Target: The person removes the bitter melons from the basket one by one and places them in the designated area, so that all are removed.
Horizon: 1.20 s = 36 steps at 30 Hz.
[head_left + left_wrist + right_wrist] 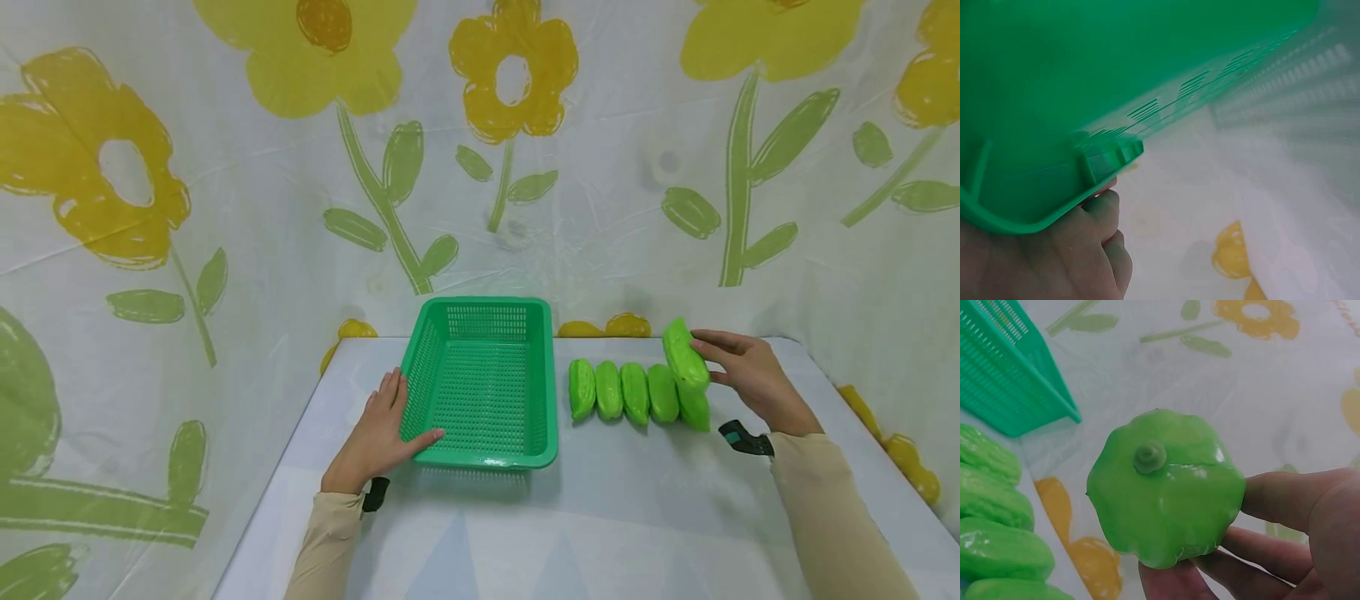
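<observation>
My left hand (378, 433) holds the front left corner of a green plastic basket (542, 400), thumb over the rim and fingers along the outer wall. From the left wrist view, those fingers (1107, 215) bend beneath the rim. In my right hand (750, 375) is a light green bitter melon (684, 354), tilted over the right end of a row of similar melons (634, 393). The right wrist view shows the held melon's ribbed end and short stem (1150, 456), with fingers round its lower right side. It overlaps the rightmost melon (694, 408) in the head view.
The basket has perforated walls, and its slotted floor (480, 392) shows bare. Several melons lie side by side just right of it on the white table (600, 517). A flower-printed cloth (600, 208) hangs close behind the table and along both sides.
</observation>
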Each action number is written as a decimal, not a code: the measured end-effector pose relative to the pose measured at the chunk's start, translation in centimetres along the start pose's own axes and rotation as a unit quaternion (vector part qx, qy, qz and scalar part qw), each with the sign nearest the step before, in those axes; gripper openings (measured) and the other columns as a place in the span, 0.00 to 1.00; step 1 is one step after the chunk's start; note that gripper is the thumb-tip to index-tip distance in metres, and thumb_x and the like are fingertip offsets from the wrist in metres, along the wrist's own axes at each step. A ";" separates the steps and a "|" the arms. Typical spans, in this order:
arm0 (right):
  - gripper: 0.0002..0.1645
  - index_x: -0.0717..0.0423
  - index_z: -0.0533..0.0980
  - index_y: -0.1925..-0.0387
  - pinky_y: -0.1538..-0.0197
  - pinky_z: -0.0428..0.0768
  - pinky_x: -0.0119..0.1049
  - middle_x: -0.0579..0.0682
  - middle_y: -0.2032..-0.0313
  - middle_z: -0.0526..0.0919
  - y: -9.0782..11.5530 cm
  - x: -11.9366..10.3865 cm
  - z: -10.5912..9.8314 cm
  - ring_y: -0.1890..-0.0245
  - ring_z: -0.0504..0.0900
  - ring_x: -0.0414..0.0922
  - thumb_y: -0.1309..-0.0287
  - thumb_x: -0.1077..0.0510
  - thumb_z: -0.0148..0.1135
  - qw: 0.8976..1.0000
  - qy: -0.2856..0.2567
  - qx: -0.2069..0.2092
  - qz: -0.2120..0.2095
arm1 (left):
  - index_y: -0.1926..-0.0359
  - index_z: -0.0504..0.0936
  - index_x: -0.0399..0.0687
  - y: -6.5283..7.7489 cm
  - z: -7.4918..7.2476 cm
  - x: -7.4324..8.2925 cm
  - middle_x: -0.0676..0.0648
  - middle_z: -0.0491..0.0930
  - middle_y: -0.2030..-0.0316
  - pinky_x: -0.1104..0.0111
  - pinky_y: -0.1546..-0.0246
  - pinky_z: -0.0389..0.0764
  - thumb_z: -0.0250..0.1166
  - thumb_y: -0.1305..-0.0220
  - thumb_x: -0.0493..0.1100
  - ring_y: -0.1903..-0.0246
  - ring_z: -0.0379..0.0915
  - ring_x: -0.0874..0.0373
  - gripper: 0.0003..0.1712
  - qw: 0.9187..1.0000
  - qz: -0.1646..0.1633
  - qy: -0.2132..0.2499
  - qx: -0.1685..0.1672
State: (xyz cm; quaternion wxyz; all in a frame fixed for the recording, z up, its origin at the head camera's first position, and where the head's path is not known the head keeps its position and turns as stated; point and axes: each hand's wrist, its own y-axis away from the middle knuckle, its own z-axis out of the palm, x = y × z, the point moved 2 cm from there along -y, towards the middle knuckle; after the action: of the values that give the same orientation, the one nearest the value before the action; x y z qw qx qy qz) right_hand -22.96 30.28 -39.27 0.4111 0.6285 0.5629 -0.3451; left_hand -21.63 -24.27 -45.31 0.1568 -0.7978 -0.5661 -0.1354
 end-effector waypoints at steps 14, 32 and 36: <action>0.50 0.65 0.59 0.22 0.54 0.83 0.21 0.27 0.44 0.70 0.0 2.8 -1.8 0.55 0.75 0.16 0.29 0.34 0.56 1.000 -0.019 0.023 0.001 | 0.19 0.44 0.31 0.0 -0.2 0.2 0.35 0.37 0.17 0.41 0.18 0.46 0.64 0.38 0.73 0.16 0.34 0.38 0.68 1.000 0.005 0.002 0.000; 0.50 0.67 0.56 0.22 0.57 0.83 0.21 0.34 0.43 0.71 -0.1 5.8 -3.0 0.59 0.72 0.17 0.26 0.34 0.52 0.998 -0.002 0.047 0.044 | 0.19 0.43 0.32 0.1 -0.2 0.1 0.36 0.37 0.17 0.41 0.18 0.46 0.64 0.38 0.73 0.16 0.33 0.39 0.68 1.000 0.003 0.003 -0.001; 0.51 0.69 0.55 0.22 0.57 0.84 0.22 0.37 0.41 0.71 -0.1 6.5 -3.2 0.60 0.72 0.15 0.26 0.35 0.52 0.998 -0.004 0.040 0.042 | 0.19 0.44 0.31 0.1 -0.1 0.1 0.36 0.36 0.17 0.41 0.18 0.46 0.63 0.37 0.73 0.16 0.33 0.38 0.68 1.000 0.001 0.003 0.000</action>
State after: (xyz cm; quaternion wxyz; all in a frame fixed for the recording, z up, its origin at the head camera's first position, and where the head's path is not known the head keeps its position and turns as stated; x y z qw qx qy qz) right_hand -22.36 35.91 -43.82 0.4018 0.6664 0.5200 -0.3522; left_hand -21.49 -24.28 -45.20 0.1586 -0.7979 -0.5648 -0.1382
